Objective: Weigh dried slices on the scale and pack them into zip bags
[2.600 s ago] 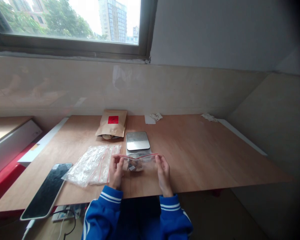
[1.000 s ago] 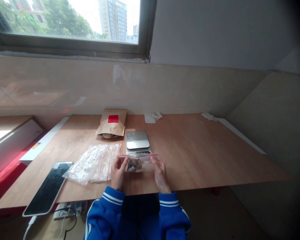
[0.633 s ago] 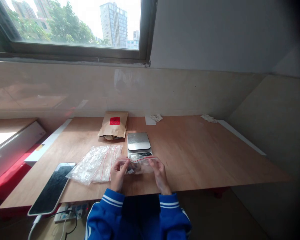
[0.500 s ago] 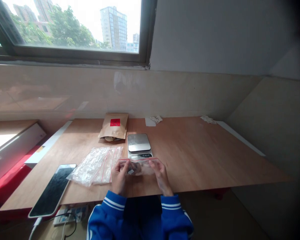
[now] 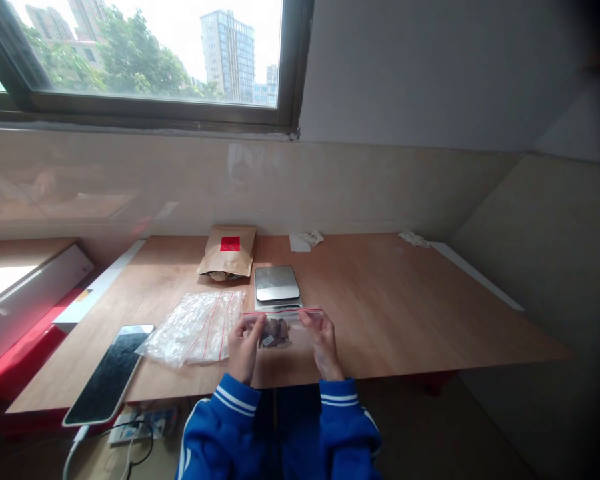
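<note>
Between my two hands is a clear zip-lock bag (image 5: 297, 337) with a red strip along its top edge. Dark brownish pieces and a small pale label show inside it, towards the left. My left hand (image 5: 246, 343) pinches the bag's upper left part, fingers closed. On the other side, my right hand (image 5: 321, 340) grips the top edge near the right corner. Just behind the bag stands a kitchen scale (image 5: 277, 285) with a metal plate; the bag covers most of its display. Several flat clear zip-lock bags (image 5: 193, 327) lie left of my left hand.
A brown paper pouch (image 5: 230, 257) with a red label stands behind the scale, its mouth towards me. At the table's front left lies a phone (image 5: 107, 377) with a cable plugged in. Crumpled tissues (image 5: 312, 238) lie by the wall. A power strip (image 5: 143, 427) is below the table edge.
Both hands have lifted the bag slightly and tilted it more upright, so its contents show more clearly. The bag now hides most of the scale's display.
</note>
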`<state>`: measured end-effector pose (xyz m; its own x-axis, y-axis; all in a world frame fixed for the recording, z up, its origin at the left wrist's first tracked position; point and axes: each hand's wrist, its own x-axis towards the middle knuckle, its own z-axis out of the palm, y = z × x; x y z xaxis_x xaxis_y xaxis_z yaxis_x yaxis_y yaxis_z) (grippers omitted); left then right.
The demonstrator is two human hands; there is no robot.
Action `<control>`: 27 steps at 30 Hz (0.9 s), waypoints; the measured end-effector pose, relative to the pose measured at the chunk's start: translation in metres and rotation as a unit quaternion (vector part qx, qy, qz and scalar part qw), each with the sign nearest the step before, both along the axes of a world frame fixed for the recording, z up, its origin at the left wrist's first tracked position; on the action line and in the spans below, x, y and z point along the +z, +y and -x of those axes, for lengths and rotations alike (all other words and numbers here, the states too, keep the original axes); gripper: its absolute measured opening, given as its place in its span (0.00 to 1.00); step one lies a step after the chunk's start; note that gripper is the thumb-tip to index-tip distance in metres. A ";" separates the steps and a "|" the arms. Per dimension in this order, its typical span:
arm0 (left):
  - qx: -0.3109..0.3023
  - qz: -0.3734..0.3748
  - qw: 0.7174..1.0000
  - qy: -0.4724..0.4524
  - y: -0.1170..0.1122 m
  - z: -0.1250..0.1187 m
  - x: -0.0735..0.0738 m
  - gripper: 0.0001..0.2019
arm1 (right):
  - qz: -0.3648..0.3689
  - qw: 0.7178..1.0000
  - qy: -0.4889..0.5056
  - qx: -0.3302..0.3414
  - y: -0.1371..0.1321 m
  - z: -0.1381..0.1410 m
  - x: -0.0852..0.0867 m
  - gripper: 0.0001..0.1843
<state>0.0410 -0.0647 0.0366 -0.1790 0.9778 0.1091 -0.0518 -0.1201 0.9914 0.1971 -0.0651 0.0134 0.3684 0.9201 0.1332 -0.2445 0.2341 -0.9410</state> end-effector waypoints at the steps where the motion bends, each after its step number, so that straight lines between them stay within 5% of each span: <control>1: -0.024 0.006 1.000 -0.018 0.001 0.000 0.000 0.15 | 0.001 1.000 0.010 -0.001 0.000 -0.001 0.000 0.12; 8: -0.085 0.020 0.996 -0.028 0.009 -0.007 -0.001 0.14 | 0.007 0.998 0.064 0.029 -0.003 -0.009 -0.003 0.15; 12: -0.084 0.024 0.996 -0.014 0.009 -0.007 0.000 0.15 | 0.011 0.997 0.027 0.066 -0.002 -0.008 -0.002 0.15; 27: -0.020 0.021 0.999 -0.023 0.005 -0.010 -0.003 0.14 | -0.010 1.000 0.026 0.008 -0.003 0.009 0.008 0.10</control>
<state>0.0505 -0.0600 0.0338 -0.1440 0.9878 0.0595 -0.1012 -0.0745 0.9921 0.1882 -0.0684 0.0216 0.3605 0.9233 0.1325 -0.2971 0.2483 -0.9220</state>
